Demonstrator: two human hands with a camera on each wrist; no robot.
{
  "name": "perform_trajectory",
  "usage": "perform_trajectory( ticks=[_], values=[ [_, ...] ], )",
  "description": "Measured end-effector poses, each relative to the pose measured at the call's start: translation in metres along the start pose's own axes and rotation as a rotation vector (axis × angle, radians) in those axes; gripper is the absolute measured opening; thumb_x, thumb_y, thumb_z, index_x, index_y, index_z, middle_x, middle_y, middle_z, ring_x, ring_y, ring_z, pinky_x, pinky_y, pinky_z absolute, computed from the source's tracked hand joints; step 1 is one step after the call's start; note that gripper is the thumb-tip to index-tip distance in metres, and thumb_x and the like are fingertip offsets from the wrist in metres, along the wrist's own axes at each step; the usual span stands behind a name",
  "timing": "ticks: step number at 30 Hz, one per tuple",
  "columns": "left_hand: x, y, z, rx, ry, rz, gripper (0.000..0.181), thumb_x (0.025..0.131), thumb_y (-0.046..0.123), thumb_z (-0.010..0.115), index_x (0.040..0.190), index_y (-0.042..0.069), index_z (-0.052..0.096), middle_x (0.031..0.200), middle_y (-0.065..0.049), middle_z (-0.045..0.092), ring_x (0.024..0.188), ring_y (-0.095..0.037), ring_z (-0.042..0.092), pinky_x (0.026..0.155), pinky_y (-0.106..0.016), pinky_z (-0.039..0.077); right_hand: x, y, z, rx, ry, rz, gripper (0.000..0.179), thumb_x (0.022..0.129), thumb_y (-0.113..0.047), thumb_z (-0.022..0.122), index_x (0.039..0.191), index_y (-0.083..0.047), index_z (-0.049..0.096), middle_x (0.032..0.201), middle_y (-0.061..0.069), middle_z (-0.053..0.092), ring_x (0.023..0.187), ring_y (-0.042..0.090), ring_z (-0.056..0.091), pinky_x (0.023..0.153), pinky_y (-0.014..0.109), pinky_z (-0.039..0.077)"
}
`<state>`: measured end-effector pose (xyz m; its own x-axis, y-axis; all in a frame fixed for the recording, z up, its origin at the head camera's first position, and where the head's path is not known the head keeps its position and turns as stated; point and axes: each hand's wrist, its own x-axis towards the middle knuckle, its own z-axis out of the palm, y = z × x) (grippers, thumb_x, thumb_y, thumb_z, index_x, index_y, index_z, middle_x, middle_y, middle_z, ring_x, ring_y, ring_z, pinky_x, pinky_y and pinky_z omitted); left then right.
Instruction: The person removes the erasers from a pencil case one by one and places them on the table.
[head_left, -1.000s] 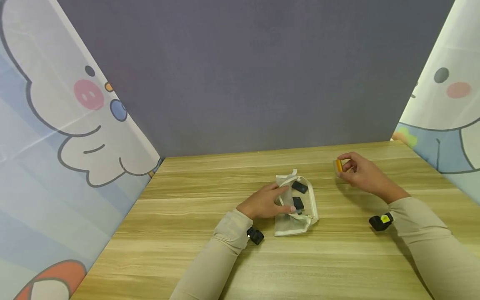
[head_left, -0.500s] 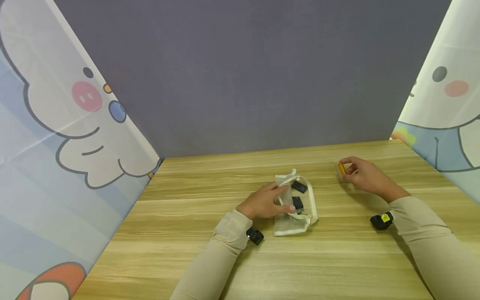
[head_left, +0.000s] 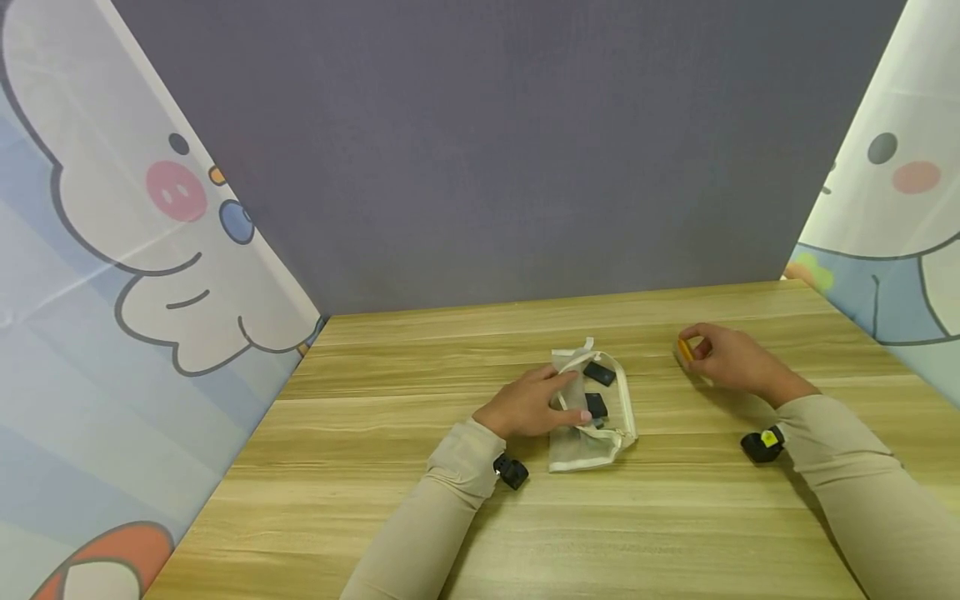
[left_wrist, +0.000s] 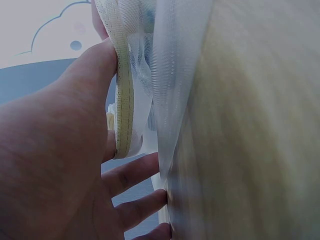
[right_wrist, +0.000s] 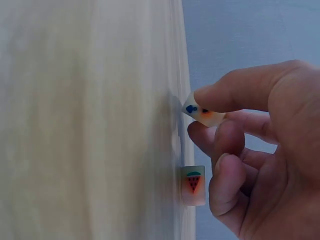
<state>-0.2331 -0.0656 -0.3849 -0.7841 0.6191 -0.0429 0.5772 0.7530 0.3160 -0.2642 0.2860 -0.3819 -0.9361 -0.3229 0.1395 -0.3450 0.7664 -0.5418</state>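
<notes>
A pale mesh zipper pouch (head_left: 588,457) lies on the table with its mouth spread apart. My left hand (head_left: 525,406) grips its edge; in the left wrist view, the hand (left_wrist: 65,130) holds the zipper band (left_wrist: 124,100). Small black blocks (head_left: 600,373) show through the pouch's mouth. To the pouch's right, my right hand (head_left: 727,358) pinches a small eraser-like block (head_left: 686,350) with an orange part. In the right wrist view, this translucent block (right_wrist: 191,108) is tilted between thumb and fingers. A similar block (right_wrist: 193,185) with a watermelon print stands on the table by the curled fingers.
The wood-patterned table (head_left: 360,400) extends around both hands. A grey-purple panel (head_left: 495,150) rises along its back edge. Cartoon-printed cloths (head_left: 90,275) hang at the left and right sides.
My right hand has moved slightly down and nearer the table with the pinched block, which has tilted. The left hand and the pouch have stayed in place.
</notes>
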Motion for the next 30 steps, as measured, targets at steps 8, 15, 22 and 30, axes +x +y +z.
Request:
perform_trajectory(
  ticks=[8, 15, 22, 30],
  values=[
    [0.0, -0.001, 0.001, -0.006, -0.002, 0.001, 0.079, 0.095, 0.068, 0.052, 0.159, 0.026, 0.033, 0.137, 0.002, 0.047, 0.107, -0.012, 0.051, 0.085, -0.031, 0.046, 0.0, 0.001, 0.002, -0.05, -0.01, -0.026, 0.051, 0.088, -0.008, 0.073, 0.13, 0.013, 0.053, 0.093, 0.015, 0.068, 0.086, 0.033, 0.066, 0.07, 0.043, 0.052],
    [0.001, -0.001, 0.001, -0.019, -0.002, 0.002, 0.08, 0.094, 0.068, 0.052, 0.159, 0.026, 0.033, 0.135, 0.002, 0.048, 0.104, -0.011, 0.05, 0.083, -0.03, 0.046, -0.001, 0.001, 0.0, -0.067, -0.023, -0.022, 0.053, 0.09, -0.01, 0.07, 0.132, 0.016, 0.05, 0.096, 0.021, 0.068, 0.089, 0.038, 0.066, 0.073, 0.047, 0.053],
    [0.002, -0.001, 0.002, -0.023, 0.001, 0.008, 0.08, 0.094, 0.067, 0.054, 0.159, 0.026, 0.034, 0.138, 0.002, 0.047, 0.109, -0.012, 0.05, 0.087, -0.03, 0.046, -0.002, 0.002, -0.003, -0.104, -0.002, -0.035, 0.045, 0.09, -0.01, 0.068, 0.125, 0.015, 0.057, 0.091, 0.018, 0.069, 0.084, 0.036, 0.066, 0.074, 0.052, 0.052],
    [0.002, 0.0, 0.001, -0.026, 0.007, 0.013, 0.079, 0.094, 0.066, 0.055, 0.159, 0.025, 0.034, 0.142, 0.001, 0.046, 0.118, -0.014, 0.049, 0.093, -0.032, 0.045, -0.004, 0.002, -0.009, -0.08, 0.031, 0.016, 0.034, 0.095, -0.013, 0.063, 0.12, 0.011, 0.061, 0.096, 0.019, 0.07, 0.083, 0.033, 0.067, 0.072, 0.047, 0.052]
  ],
)
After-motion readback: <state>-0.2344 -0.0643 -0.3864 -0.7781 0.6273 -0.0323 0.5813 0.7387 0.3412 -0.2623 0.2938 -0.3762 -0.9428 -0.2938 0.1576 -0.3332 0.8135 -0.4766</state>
